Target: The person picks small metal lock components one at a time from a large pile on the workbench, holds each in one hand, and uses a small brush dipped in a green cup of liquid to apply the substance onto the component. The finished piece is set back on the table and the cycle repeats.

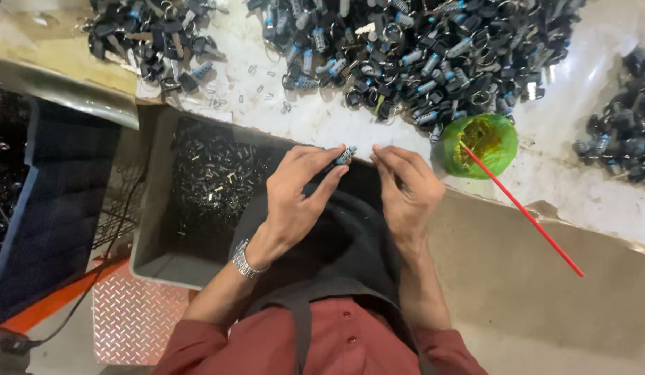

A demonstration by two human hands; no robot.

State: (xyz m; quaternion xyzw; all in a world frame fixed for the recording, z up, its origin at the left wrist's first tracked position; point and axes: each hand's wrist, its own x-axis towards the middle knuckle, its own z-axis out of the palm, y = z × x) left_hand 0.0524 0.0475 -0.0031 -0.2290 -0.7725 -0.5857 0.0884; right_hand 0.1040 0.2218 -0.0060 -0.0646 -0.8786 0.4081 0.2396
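White bench [322, 121]; small lock [346, 155] pinched in left hand [295, 198] grip, fingertips

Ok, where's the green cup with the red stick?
In the head view, the green cup sits on the white table, just beyond the right hand, below the big pile.

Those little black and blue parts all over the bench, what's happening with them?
A person is working over a bench edge. Their left hand pinches one small black and blue part in its fingers, while the right hand is beside it, fingers close. A big pile of parts lies behind, with a green cup and a grey bin nearby.
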